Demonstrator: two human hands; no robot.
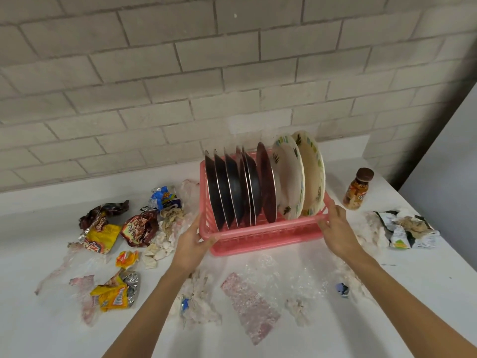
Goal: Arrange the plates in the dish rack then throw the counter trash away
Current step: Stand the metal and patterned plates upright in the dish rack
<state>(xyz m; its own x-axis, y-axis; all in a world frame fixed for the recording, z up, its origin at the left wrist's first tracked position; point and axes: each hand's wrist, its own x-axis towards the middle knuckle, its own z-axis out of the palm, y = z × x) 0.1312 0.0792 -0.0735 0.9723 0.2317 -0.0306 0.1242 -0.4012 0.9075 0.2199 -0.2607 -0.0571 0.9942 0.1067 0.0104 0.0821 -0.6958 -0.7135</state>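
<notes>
White surface [426, 293] against a grey brick wall [180, 73], seen from above. At far left lie crumpled brown and yellow foil snack wrappers [103, 236]. A second yellow wrapper cluster [113, 295] lies nearer the front edge, and a crumpled blue wrapper [164, 197] lies farther back, beside wads of soiled white tissue [165, 236].

The left hand [191, 241] holds the front left corner of the pink plastic slotted dish rack [258, 236], its grip closed round the rim. The rack stands at mid-surface and carries all the plates on edge. From left to right these are a row of dark, metal-rimmed plates [227, 192], one maroon plate [267, 187] and two cream plates with leaf patterns [291, 177].

A sheet of clear plastic film [258, 301] lies in front of the rack. The right hand [335, 228] holds the front right corner, its grip likewise closed on the rim. Beyond it stands a small brown-capped bottle [357, 189], upright and apart from the rack. At far right lies a black-and-white wrapper [402, 228] with tissue on it.
</notes>
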